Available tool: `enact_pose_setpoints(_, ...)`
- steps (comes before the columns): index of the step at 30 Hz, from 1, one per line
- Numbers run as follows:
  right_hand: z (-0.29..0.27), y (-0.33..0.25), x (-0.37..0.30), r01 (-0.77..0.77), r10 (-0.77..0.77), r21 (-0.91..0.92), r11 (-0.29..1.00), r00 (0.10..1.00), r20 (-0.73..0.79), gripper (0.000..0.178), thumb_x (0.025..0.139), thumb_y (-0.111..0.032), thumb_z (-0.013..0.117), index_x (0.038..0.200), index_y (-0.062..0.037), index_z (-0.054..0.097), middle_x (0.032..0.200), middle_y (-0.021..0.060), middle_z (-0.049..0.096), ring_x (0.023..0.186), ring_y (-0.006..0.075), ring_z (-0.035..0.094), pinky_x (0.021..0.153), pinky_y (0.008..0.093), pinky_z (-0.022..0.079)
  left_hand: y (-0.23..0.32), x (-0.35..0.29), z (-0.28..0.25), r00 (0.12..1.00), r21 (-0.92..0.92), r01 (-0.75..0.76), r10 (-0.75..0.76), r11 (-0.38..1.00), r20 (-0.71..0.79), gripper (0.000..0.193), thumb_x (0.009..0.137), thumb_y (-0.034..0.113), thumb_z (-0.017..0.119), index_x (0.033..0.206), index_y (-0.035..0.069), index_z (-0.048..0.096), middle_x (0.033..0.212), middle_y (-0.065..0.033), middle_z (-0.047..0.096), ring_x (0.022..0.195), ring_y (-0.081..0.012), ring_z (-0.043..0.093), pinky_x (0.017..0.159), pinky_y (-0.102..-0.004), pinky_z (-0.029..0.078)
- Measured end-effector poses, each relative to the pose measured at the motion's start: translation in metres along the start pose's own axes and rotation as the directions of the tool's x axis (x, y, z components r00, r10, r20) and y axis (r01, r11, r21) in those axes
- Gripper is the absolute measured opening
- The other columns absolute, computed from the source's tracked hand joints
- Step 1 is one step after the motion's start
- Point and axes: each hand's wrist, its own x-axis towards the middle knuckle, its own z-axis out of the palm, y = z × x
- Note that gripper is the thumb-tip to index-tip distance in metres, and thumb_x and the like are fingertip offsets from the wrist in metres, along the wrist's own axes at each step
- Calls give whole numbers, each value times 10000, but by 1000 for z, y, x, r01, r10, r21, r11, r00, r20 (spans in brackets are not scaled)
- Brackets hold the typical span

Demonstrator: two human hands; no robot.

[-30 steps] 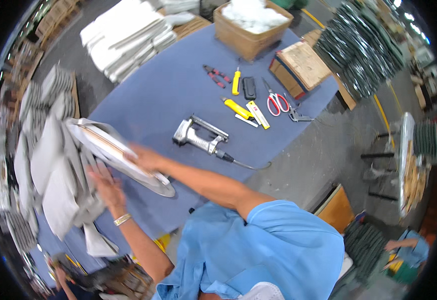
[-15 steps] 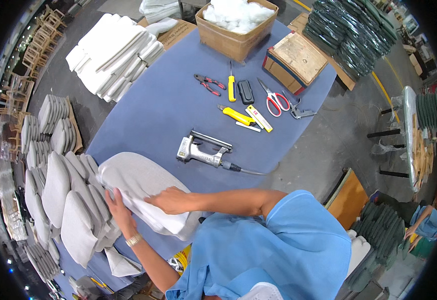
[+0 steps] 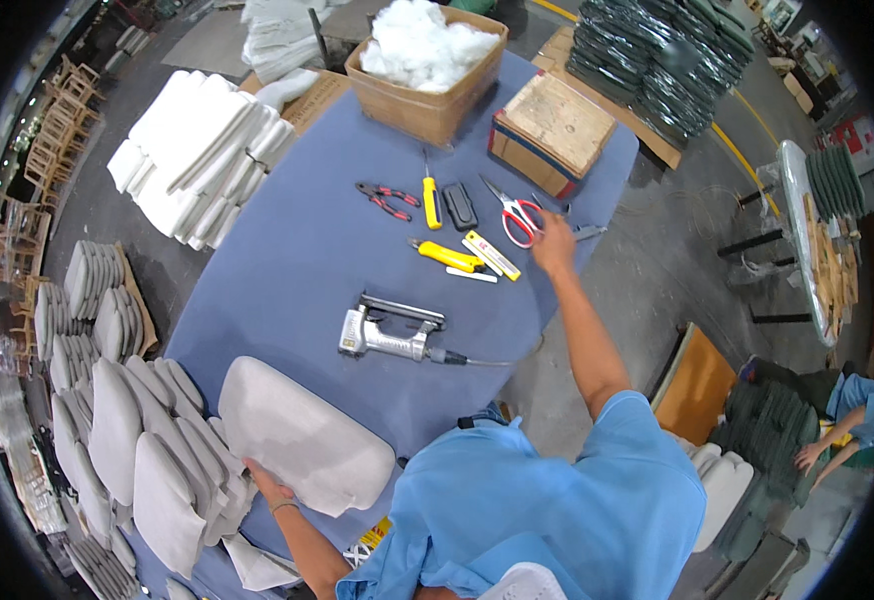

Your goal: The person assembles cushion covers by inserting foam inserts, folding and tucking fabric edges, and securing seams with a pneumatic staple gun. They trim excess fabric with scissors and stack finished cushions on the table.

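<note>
A pale grey upholstered cushion (image 3: 302, 430) lies on the blue-covered table at my lower left. My left hand (image 3: 271, 484) is closed on its near left edge, some fingers hidden by it. My right arm stretches out to the far right of the table. There my right hand (image 3: 554, 243) is over the handles of red-and-white scissors (image 3: 517, 220) and beside a grey metal air blow gun (image 3: 589, 232). Its fingertips cover part of both tools, and I cannot tell whether they grip either. A silver staple gun (image 3: 387, 333) with a hose lies between cushion and tools.
Pliers (image 3: 387, 199), a yellow screwdriver (image 3: 431, 202), a black case (image 3: 460, 205), and a yellow cutter (image 3: 447, 256) lie mid-table. A box of white stuffing (image 3: 437, 105) and a closed carton (image 3: 554, 125) stand at the back. Stacked grey cushions (image 3: 167, 440) crowd the left.
My right hand has left the cushion and moved far right to the scissors and blow gun. The cushion now lies flatter, and my left hand has shifted down along its edge. The view has shifted slightly.
</note>
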Motion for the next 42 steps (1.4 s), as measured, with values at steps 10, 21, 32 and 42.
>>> enact_pose_setpoints(10,-3,13,55,37,-14,-211,977,994,108,446,812,-46,678,1254,-95,633,1253,138,605,1148,381,611,970,499,507,19,-11,10,934,-94,97,-58,991,352,765,928,503,694,1490,37,464,1481,-140,543,1299,-324,573,1071,-433,491)
enact_pose_setpoints(21,17,-41,72,150,-92,-102,983,897,433,601,788,-208,751,1327,-85,516,1092,276,709,1054,454,681,909,548,534,131,-136,111,840,-31,-543,542,839,-14,435,842,132,802,1170,-104,641,1070,-128,723,904,-190,677,818,-310,539)
enact_pose_setpoints(32,-93,-273,-51,-250,-567,915,317,723,394,517,897,-75,717,1384,7,566,810,18,595,665,110,594,579,249,473,61,-248,106,657,164,-728,746,666,-113,789,764,292,916,1373,-45,545,1185,-196,718,1030,-243,725,893,-360,566)
enact_pose_setpoints(42,-146,-521,-134,321,-991,943,-85,75,-115,521,885,-122,789,1373,-97,607,1129,58,707,934,115,665,859,303,551,52,-260,116,446,384,-834,894,396,46,925,741,278,917,1498,5,462,1283,-189,674,1112,-277,693,923,-371,551)
